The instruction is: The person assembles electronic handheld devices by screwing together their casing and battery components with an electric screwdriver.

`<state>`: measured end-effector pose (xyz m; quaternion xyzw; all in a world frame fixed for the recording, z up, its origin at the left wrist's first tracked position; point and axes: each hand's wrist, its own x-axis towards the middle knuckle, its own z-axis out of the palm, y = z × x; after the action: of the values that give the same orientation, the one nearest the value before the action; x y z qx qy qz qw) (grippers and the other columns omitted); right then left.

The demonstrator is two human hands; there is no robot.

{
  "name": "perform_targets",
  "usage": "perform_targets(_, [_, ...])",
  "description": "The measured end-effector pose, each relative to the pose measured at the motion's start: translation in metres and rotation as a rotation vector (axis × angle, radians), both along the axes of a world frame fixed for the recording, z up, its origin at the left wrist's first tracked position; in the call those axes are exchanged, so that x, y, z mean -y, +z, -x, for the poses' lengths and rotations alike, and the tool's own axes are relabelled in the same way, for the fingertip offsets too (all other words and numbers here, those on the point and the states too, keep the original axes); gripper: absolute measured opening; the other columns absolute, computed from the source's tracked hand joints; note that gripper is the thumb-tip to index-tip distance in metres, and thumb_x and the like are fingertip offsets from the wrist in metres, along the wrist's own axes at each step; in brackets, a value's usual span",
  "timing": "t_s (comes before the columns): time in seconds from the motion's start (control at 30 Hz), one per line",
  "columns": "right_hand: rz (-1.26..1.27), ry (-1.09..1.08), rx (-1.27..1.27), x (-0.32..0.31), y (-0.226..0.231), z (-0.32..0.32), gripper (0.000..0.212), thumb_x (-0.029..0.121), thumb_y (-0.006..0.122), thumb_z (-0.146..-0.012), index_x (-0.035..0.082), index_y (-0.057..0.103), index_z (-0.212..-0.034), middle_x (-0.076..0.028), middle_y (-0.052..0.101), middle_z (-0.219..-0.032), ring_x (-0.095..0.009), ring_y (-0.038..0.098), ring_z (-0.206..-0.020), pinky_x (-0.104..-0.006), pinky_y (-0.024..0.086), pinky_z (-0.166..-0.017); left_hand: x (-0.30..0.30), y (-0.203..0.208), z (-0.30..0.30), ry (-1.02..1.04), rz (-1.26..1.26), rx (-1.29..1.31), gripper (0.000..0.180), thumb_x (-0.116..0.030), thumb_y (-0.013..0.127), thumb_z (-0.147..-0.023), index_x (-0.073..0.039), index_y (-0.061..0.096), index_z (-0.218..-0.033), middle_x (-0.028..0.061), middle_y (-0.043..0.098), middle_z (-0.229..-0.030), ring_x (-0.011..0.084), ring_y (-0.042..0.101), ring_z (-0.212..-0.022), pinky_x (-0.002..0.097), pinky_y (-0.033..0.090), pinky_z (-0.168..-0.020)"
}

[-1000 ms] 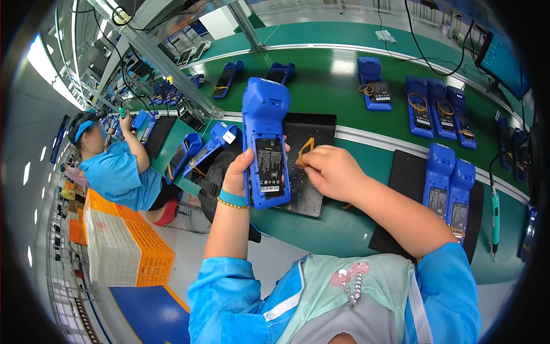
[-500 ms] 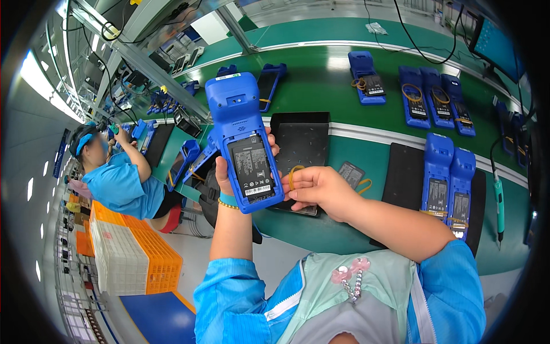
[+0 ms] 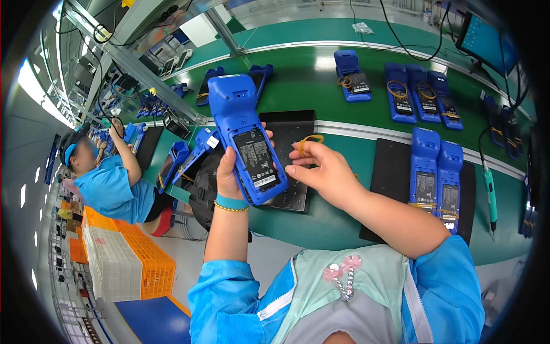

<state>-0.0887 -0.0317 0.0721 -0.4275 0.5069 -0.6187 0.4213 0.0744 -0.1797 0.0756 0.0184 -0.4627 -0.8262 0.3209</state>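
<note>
My left hand grips a blue handheld device, its back facing up and tilted a little. A black battery with a printed label lies in the open bay of that device. To the right, my right hand is closed on a yellow rubber band, which loops up over the fingers, apart from the device. Beneath both hands is a black tray on the green bench, partly hidden by the device.
Two blue devices with rubber bands lie on a black mat at the right. A green electric screwdriver hangs beyond them. More banded devices line the back surface. At left sits a co-worker near orange and white crates.
My right hand has drawn up and away from the device's lower edge, lifting the rubber band. The device has tilted slightly in my left hand. The loose battery on the bench is now hidden.
</note>
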Motion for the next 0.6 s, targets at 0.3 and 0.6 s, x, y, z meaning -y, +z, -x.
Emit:
perform_targets(0.3, [0.015,-0.3,-0.805,-0.085,0.045,0.025,0.018,0.013,0.064,-0.093,-0.002,0.062,-0.103,-0.015,0.063,-0.087,-0.035,0.06,-0.083,-0.041,0.052,-0.077,-0.08,-0.014,0.044,-0.341,-0.62,-0.269,0.095,-0.07,0.06,-0.087,-0.001,0.038,-0.148,0.0144,0.055,-0.131,0.0289,0.054,-0.118,0.051,0.049,-0.097])
perform_targets(0.6, [0.166,-0.239,-1.028,-0.169,0.049,0.032,0.074,0.028,0.088,-0.067,0.0,0.058,-0.128,-0.013,0.06,-0.125,-0.036,0.055,-0.113,-0.0445,0.047,-0.098,-0.165,-0.017,0.093,-0.43,-0.661,-0.193,0.087,-0.072,0.047,-0.094,-0.002,0.042,-0.145,0.0181,0.059,-0.131,0.0326,0.061,-0.119,0.0521,0.051,-0.1])
